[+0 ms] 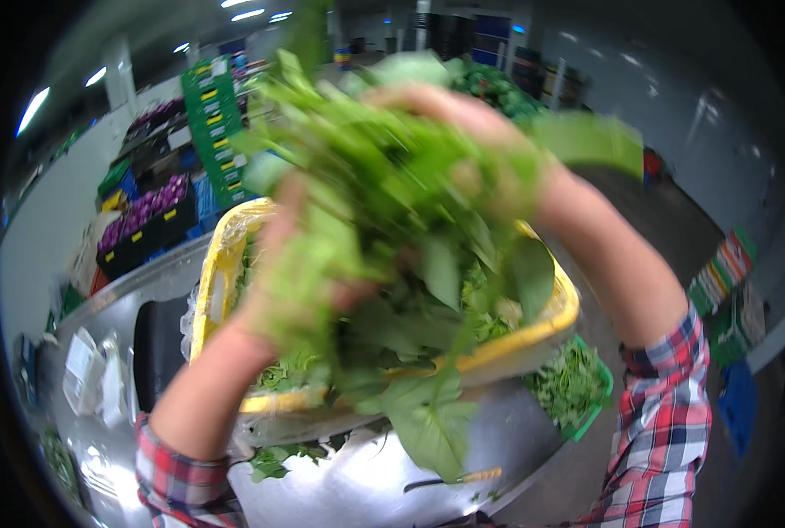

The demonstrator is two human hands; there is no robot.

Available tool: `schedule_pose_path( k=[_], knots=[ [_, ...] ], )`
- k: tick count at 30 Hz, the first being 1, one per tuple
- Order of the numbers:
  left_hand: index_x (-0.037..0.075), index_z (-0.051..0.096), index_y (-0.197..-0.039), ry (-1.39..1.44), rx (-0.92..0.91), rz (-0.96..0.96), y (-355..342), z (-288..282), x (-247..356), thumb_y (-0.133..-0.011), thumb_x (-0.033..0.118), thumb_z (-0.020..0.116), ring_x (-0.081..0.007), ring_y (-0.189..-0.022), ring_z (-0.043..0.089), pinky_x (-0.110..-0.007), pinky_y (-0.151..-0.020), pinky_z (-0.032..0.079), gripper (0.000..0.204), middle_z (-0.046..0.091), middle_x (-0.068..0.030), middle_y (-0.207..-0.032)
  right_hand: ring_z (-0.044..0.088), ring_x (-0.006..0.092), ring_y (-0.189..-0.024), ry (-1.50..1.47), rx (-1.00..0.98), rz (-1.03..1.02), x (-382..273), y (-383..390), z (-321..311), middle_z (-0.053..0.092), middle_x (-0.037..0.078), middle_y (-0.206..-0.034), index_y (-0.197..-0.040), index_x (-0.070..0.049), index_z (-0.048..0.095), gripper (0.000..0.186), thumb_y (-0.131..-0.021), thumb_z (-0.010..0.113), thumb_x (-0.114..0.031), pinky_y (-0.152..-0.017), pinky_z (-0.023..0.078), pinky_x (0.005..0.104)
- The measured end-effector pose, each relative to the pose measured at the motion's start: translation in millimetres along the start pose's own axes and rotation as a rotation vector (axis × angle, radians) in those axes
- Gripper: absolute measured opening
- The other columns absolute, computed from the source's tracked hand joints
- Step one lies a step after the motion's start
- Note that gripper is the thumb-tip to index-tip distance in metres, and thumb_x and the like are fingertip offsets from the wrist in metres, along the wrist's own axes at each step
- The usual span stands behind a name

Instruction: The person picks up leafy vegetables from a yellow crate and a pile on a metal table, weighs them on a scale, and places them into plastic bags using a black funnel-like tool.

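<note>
A big bunch of leafy greens [441, 264] with long green stems is raised in front of me, smeared by motion. My left hand [300, 264] grips it from the left and below, partly covered by leaves. My right hand [463, 123] is closed over its upper right side; greens hide some of its fingers. Below the bunch stands a yellow crate [555, 326] lined with clear plastic, with more green leaves inside. Several broad leaves hang down over the crate's near edge.
A knife [476, 476] lies on the steel table [322, 497] near me, close to loose leaves [273, 462]. Clear plastic packs [84, 374] rest at left. A green basket of leaves [573, 383] stands at right. Stacked green crates [216, 132] and purple vegetables [146, 211] are behind.
</note>
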State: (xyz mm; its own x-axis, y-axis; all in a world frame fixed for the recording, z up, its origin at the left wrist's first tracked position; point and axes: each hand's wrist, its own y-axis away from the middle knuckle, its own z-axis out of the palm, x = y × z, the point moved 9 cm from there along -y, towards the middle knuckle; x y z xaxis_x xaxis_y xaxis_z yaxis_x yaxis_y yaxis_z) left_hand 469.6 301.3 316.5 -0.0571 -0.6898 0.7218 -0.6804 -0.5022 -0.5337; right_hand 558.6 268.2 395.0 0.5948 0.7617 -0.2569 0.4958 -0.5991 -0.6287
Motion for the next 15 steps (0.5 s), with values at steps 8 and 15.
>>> schedule_pose_path(
  k=[8,15],
  knots=[
    [0.002,0.042,-0.117,0.052,-0.035,-0.266,106.8,-93.0,161.4,-0.059,0.011,0.071,-0.023,-0.1,0.049,-0.034,-0.088,0.039,0.065,0.051,-0.013,-0.108,0.059,0.0256,-0.069,-0.499,0.145,0.139,-153.7,-91.6,41.4,0.06,0.018,-0.074,-0.096,0.005,0.051,0.031,-0.067,0.049,-0.004,-0.065,0.047,0.0351],
    [-0.001,0.052,-0.109,0.046,-0.039,-0.87,270.7,-120.7,128.7,-0.058,0.006,0.07,-0.0169,-0.089,0.056,-0.031,-0.081,0.044,0.055,0.06,-0.0098,-0.097,0.04,0.0222,-0.113,-1.335,0.257,0.052,-239.4,2.7,314.1,0.044,0.012,-0.12,-0.132,-0.006,0.025,0.063,-0.077,0.055,-0.004,-0.095,0.034,0.0334]
  ],
)
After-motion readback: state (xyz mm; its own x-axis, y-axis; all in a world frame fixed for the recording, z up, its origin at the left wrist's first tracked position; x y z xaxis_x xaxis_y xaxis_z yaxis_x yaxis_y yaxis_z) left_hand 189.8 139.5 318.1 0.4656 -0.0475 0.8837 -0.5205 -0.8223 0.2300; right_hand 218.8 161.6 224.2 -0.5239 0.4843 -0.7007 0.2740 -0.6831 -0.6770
